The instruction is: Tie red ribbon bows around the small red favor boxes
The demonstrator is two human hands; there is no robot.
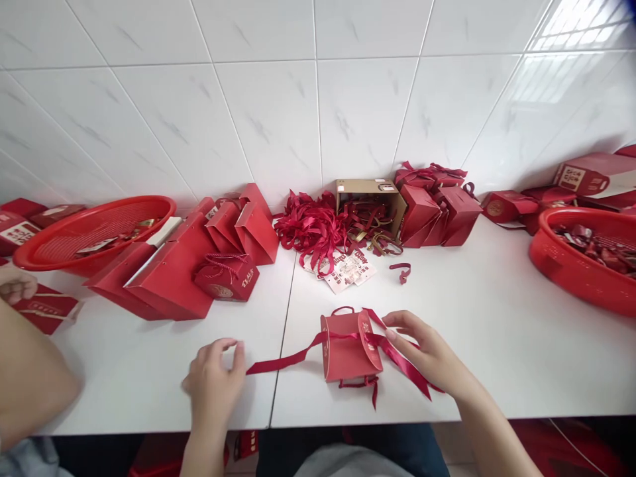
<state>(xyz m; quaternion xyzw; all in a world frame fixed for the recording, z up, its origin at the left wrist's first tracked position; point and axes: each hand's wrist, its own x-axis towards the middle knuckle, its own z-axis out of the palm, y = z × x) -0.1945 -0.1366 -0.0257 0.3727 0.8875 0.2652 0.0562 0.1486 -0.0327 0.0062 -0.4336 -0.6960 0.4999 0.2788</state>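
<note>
Where your right hand (422,344) meets the burgundy ribbon (293,359), the fingertips overlap it, so you cannot tell whether they pinch it. Your left hand (216,374) is loosely curled, thumb spread from the fingers, one ribbon tail ending just beside it. Between your hands lies one small red box (342,361), the ribbon running across it.

Beyond your right hand, the contents of one cardboard box (355,187) are hard to make out. You see two red baskets: a right basket (571,268), right of that hand and cut off by the frame, and a left basket (59,238), beyond your left hand. One co-worker's hand (17,286) is partly cut off, left of yours.

The front edge of the table (511,351) runs beneath your forearms; bare tabletop opens right of your right hand.
</note>
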